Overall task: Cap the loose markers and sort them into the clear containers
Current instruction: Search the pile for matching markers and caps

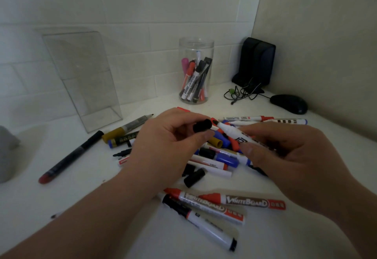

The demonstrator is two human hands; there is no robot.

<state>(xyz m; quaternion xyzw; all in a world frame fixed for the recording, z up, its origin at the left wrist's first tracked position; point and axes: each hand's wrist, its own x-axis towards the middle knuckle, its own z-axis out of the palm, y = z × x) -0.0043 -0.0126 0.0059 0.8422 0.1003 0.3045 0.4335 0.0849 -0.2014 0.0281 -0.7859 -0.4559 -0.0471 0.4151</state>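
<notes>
My left hand pinches a black cap above the pile. My right hand grips a white marker whose bare tip points left at the cap, a small gap between them. Under both hands lies a heap of loose markers and caps in red, blue, black and gold. A round clear jar at the back holds several capped markers. A rectangular clear container stands empty at the back left.
Two red whiteboard markers and a black-capped one lie near the front. A long dark pen lies at left. A black mouse, tangled cable and black speaker fill the back right corner.
</notes>
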